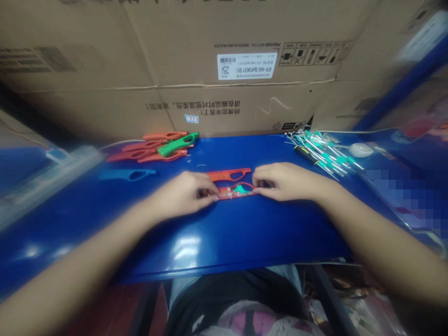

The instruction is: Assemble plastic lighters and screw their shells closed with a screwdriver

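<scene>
An orange lighter half-shell (226,192), with a green trigger (241,188) and thin wires in it, lies on the blue table between my hands. My left hand (191,193) closes thumb and fingers on its left end. At its right end, my right hand (280,181) pinches the tip or a thin part there; the fingers cover the exact contact. Just behind lies a second orange half-shell (229,175), its left end partly hidden by my left hand. It has a loop-shaped opening near its right end.
Several orange and red shells (147,147) are heaped at the back left with a green shell (178,144) on top. A blue shell (128,174) lies in front. At the back right are metal rods with green triggers (327,156) and a black-yellow handle (305,154). Cardboard (196,56) stands behind.
</scene>
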Action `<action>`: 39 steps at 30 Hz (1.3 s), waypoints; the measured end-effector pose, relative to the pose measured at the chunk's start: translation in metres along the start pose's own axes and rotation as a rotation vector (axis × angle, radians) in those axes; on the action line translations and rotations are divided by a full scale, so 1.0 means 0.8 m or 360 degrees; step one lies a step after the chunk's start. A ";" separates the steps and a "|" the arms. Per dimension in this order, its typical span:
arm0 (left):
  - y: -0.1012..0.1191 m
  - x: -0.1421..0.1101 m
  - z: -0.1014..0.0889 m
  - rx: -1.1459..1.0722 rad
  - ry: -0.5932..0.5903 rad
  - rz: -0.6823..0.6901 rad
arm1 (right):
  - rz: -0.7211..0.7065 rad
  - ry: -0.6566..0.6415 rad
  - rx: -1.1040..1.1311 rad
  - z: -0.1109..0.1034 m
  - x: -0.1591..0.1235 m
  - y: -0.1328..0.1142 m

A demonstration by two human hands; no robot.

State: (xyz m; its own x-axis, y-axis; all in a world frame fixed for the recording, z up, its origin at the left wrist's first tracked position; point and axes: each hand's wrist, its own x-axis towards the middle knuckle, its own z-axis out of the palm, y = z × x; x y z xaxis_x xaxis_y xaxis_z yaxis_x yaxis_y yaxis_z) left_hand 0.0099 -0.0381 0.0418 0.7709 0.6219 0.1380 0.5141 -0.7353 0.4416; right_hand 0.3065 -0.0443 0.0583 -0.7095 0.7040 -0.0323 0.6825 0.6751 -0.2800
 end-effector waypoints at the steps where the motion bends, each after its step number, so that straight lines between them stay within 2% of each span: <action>1: 0.000 0.000 0.000 0.0008 0.0001 0.0002 | 0.0002 -0.0004 -0.0013 0.000 0.000 0.000; 7: 0.002 0.001 -0.002 0.0034 -0.0006 -0.0008 | -0.0009 0.0002 -0.0078 -0.001 -0.002 0.002; 10: 0.003 0.001 -0.004 0.0026 -0.0005 -0.0008 | -0.0023 0.0075 -0.0091 0.001 -0.002 0.002; 13: 0.002 0.000 -0.005 0.0023 -0.0013 0.0010 | -0.0162 0.0251 0.0003 0.006 0.000 0.000; 15: 0.002 0.000 -0.004 0.0022 -0.0015 0.0020 | -0.0300 0.0291 0.0045 0.010 0.002 -0.003; 19: 0.001 0.000 -0.003 0.0010 0.0002 0.0034 | -0.0403 0.0108 0.0024 0.018 0.003 -0.008; 24: 0.002 0.001 -0.004 0.0031 -0.0007 0.0032 | -0.0325 -0.0080 0.0085 0.024 0.001 -0.006; 32: 0.003 0.001 -0.002 0.0062 -0.0036 -0.0009 | -0.0242 -0.0217 0.0023 0.023 0.000 -0.010; 39: 0.003 -0.001 -0.009 0.0215 -0.0097 0.0002 | -0.0286 -0.0190 0.0103 0.020 -0.001 -0.004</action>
State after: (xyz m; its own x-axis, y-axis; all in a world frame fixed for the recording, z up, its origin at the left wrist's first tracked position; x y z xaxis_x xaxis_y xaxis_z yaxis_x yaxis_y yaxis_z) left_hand 0.0079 -0.0388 0.0494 0.7908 0.6065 0.0823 0.5561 -0.7681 0.3174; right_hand 0.3025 -0.0504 0.0439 -0.8372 0.5397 -0.0884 0.5330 0.7691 -0.3527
